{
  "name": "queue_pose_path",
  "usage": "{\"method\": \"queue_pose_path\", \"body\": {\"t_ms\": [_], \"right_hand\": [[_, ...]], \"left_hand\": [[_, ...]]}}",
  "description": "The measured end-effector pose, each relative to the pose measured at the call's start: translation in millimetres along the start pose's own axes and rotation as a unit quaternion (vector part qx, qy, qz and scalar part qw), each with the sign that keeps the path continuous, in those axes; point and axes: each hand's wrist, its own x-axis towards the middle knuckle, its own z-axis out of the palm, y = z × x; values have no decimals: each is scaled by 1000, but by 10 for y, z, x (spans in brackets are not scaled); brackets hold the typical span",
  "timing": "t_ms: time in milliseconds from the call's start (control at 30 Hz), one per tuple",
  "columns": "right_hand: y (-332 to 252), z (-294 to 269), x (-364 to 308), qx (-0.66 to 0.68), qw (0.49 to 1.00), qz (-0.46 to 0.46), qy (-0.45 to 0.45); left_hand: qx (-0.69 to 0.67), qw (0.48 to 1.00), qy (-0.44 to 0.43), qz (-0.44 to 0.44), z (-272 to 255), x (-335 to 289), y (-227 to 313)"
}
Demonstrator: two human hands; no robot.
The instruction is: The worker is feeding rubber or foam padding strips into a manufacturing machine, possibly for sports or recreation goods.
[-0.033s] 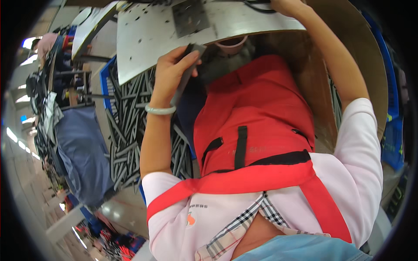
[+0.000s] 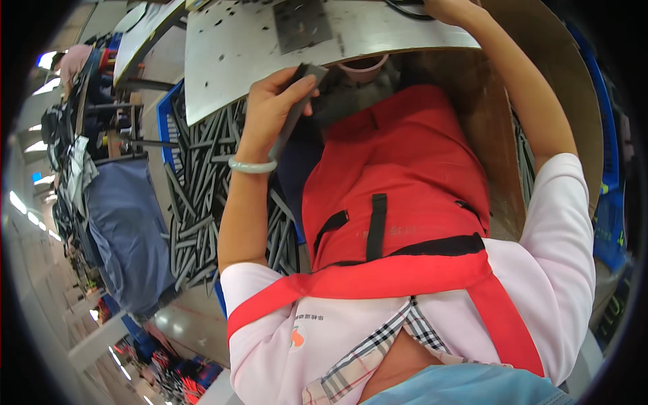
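My left hand (image 2: 277,101) is closed around a flat dark grey strip (image 2: 297,111), thumb on top. The strip stands tilted just off the front edge of the white worktable (image 2: 236,67), its lower end running down beside my wrist. My right hand (image 2: 452,10) is over the table's far right part, cut by the upper edge of the picture, so its fingers are mostly hidden. Close to it lies a curved black thing (image 2: 407,10), seen only in part. A dark square plate (image 2: 302,25) with black scraps around it lies on the tabletop.
At my left, a blue crate (image 2: 162,125) holds many grey strips (image 2: 202,162). A pink tub (image 2: 364,71) stands under the table edge. Cardboard (image 2: 570,74) rises at the right, with blue crates (image 2: 611,223) beyond. A blue-grey cloth (image 2: 128,229) hangs farther left.
The whole view has shifted slightly, so the table and both arms appear a little farther right. My left hand keeps its hold on the grey strip.
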Motion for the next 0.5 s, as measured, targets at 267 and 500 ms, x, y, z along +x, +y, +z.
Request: {"method": "queue_pose_path", "body": {"t_ms": [267,500], "right_hand": [[-774,267,-450,331,938,-102,-31],[-1166,20,-974,380,912,-15,-151]], "left_hand": [[-60,998,-9,-2,-38,-112,25],[-64,998,-16,2,-107,-162,-6]]}}
